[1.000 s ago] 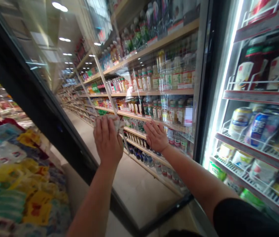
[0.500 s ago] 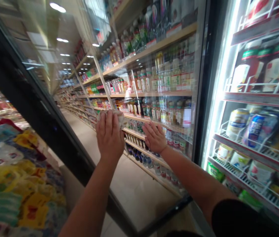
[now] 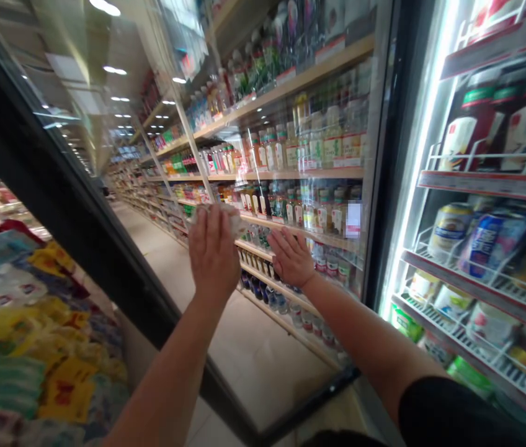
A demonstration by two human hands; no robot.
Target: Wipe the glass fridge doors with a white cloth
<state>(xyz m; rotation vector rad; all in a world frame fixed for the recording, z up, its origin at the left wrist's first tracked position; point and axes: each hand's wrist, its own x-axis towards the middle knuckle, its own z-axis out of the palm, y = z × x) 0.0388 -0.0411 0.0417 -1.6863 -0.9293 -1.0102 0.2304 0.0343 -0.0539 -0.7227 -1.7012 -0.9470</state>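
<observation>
Where the left hand (image 3: 215, 251) lies: flat against the glass pane (image 3: 286, 357), its back toward the camera, fingers straight, close together and pointing up.
Left grip: flattened rather than curled, with hold of a pale cloth (image 3: 234, 222) pinned beneath it; how the fingertips meet the fabric is hidden.
Cloth: crumpled, sandwiched between the left hand and the glass, one edge showing to the right of the fingers; it sits up and to the left of the right hand (image 3: 293, 257), apart from it.
Right grip: spread open, fingers slightly parted and slanting up and left, nothing visible in its hold; the palm faces the glass and seems to rest on it, though the contact itself is hidden.
Sleeve: black (image 3: 449, 406), on the right arm, above a bare forearm.
Door frame: black (image 3: 25, 136), tilted across the view, bordering the glass.
Beyond the hands: wooden shelves (image 3: 286, 90) lined with bottles (image 3: 325, 146), showing in the glass.
Lit cooler, right: a bright light strip (image 3: 423, 155) beside wire-fronted racks (image 3: 477, 181), which bear dark bottles with green caps (image 3: 477, 118) and, lower down, cans (image 3: 451, 226).
Display, lower left: yellow packets (image 3: 65, 385) next to teal ones (image 3: 12, 372), all somewhat blurred.
Overhead: ceiling lights (image 3: 105, 7), bright and white.
</observation>
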